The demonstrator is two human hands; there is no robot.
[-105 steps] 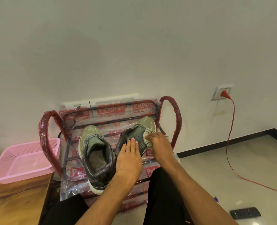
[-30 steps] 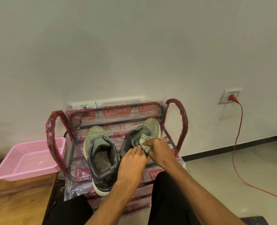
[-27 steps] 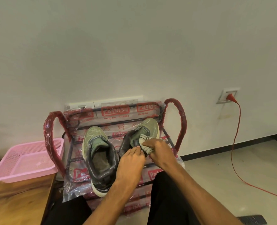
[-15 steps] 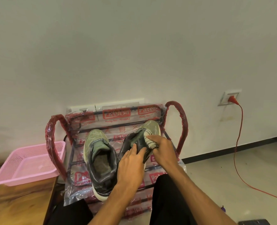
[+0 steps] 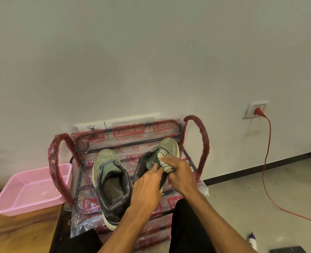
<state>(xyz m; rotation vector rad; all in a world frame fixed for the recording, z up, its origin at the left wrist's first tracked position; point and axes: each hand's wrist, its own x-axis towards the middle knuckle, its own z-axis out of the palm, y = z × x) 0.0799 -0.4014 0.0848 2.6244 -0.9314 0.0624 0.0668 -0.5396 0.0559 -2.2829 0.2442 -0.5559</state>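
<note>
- Wiping at a shoe [image 5: 169, 145], we have both hands on it; it sits on the right side of the rack [image 5: 203, 143], toe toward the wall.
- Our right hand [image 5: 180, 172] grips a crumpled white cloth [image 5: 164, 161], fingers curled tight round it, and presses it against the top of the shoe near the tongue.
- Our left hand [image 5: 147, 188] grasps the shoe at its dark opening, with the fingers bent over the rim just beside the cloth.
- The two hands touch each other at the fingertips.
- A second shoe [image 5: 110, 179], green at the toe and dark at the heel, lies just to the left of the first, also on the rack, with nothing touching it.
- We see that the rack is wrapped in clear plastic with red print, and its red side handles rise at either end.
- A pink basket [image 5: 28, 190] stands on a wooden table [image 5: 23, 234] to the left of the rack.
- On the wall to the right, a red cord [image 5: 266, 161] is plugged into a socket [image 5: 257, 110] and trails across the floor.
- A small bottle [image 5: 252, 241] lies on the floor at the lower right.
</note>
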